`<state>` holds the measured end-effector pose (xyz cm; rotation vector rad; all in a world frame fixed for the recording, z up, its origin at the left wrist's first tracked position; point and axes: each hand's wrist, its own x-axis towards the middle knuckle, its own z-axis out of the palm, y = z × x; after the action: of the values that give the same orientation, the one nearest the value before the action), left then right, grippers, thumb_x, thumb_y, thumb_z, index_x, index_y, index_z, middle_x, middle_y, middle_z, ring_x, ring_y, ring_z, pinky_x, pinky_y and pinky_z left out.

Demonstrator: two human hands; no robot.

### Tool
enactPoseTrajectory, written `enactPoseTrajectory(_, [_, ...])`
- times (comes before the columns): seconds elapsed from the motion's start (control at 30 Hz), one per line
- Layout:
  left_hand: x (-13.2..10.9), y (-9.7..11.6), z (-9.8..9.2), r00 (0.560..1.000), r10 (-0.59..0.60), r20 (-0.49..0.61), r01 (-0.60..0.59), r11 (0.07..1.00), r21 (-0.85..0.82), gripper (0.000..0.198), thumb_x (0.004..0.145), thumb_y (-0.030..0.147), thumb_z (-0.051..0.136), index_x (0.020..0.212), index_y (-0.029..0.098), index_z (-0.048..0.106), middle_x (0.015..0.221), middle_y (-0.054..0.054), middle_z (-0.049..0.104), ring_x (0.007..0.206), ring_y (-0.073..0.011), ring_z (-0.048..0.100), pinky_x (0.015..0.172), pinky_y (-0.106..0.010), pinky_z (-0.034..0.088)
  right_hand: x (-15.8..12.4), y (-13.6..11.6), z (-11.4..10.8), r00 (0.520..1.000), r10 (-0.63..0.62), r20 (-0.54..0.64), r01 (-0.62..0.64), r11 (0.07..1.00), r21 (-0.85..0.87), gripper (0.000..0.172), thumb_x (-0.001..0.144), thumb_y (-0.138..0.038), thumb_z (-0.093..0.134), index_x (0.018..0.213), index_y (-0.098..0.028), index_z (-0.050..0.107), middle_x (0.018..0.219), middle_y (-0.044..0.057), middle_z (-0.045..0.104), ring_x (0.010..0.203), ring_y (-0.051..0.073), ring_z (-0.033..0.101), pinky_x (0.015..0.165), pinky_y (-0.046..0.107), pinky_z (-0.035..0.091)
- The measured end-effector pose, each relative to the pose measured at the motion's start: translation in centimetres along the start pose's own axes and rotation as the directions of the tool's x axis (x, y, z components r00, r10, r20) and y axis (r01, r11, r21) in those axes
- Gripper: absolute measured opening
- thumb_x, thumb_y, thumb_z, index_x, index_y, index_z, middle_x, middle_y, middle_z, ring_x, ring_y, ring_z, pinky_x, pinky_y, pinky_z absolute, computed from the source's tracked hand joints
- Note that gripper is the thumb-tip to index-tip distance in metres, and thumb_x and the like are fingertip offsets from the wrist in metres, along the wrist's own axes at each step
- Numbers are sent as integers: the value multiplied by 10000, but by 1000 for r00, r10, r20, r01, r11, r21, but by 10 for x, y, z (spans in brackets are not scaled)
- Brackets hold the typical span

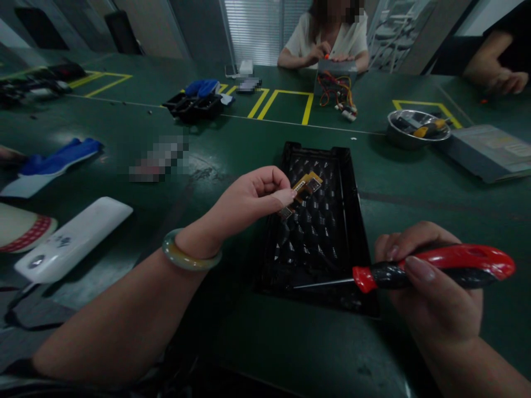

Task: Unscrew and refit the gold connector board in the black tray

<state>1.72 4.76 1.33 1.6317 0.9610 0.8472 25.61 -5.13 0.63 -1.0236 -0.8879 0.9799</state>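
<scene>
Between the thumb and fingers of my left hand (263, 193) is a small yellowish circuit board (307, 185) with metal connectors. It is held above a black plastic panel (360, 237) with a raised, dimpled inner surface, which lies flat on the green table. My right hand (435, 287) is wrapped round a red and black screwdriver (448, 265). The screwdriver's thin shaft points left, across the near end of the panel; whether the tip touches the panel I cannot tell.
Right of the panel stand a metal bowl (418, 138) with tools and a grey flat case (489, 152). To the left lie a white power bank (77, 237) and blue gloves (62, 157). Across the table, a person (323, 38) handles a metal box with coloured wires (338, 83).
</scene>
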Motion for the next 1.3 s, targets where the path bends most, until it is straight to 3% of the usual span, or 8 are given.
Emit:
enactPoseTrajectory(0.1, [1,-2,-1,1000,7,5,-7,999,-39,172,848,315,649,892,168,571,784,8,607,678,-103,580,641,-229,473,5,0,-1,989,-135,53,139,987,-80,77,647,-278,692,608,-219,660,567,-5,535,533,162,495,455,309,327])
enactPoseTrajectory(0.23, [0,-1,-2,997,-1,71,5,998,-55,191,860,289,646,993,158,608,832,-3,658,705,-101,610,660,-222,486,16,2,-4,946,-280,-162,262,957,-126,55,653,-237,626,600,-238,640,575,-16,498,519,152,466,462,315,338])
enactPoseTrajectory(0.37, [-5,6,0,967,-51,251,38,998,57,149,868,250,622,977,151,648,841,-13,693,710,-98,621,647,-207,477,26,10,-10,924,-262,-280,211,957,-200,108,696,-256,655,598,-243,614,596,-12,503,464,133,398,377,289,238])
enactPoseTrajectory(0.57, [-18,18,11,882,-45,469,-110,948,298,110,829,221,628,916,185,685,795,21,706,679,-94,627,629,-191,450,33,19,-14,904,-294,-311,231,947,-225,149,734,-240,672,615,-203,592,561,-29,498,418,93,381,373,260,246])
enactPoseTrajectory(0.73, [-24,25,12,860,-76,504,-160,898,410,37,806,202,627,814,204,663,700,59,676,593,-81,593,570,-183,403,36,15,-13,878,-255,-404,211,966,-149,138,730,-264,655,613,-217,599,579,-23,506,442,102,382,368,257,250])
enactPoseTrajectory(0.97, [-21,26,1,884,-116,454,-125,876,467,89,811,260,629,840,203,689,718,47,681,626,-96,614,593,-191,410,43,17,-16,870,-178,-460,187,982,-28,148,730,-248,649,616,-201,567,577,-32,452,479,97,370,389,244,270])
enactPoseTrajectory(1.1, [-24,26,11,838,-118,533,-193,849,492,83,809,263,641,836,221,707,707,53,673,615,-95,607,585,-201,399,42,20,-17,878,-168,-447,154,986,-68,152,738,-257,660,617,-203,584,601,-24,496,485,97,382,407,246,291])
enactPoseTrajectory(1.3, [-32,24,27,824,-55,564,-322,773,546,55,787,195,657,775,221,705,703,57,669,600,-95,588,661,-247,398,42,24,-18,888,-209,-410,200,978,-67,167,728,-271,686,648,-178,572,590,-32,500,463,83,383,397,231,289])
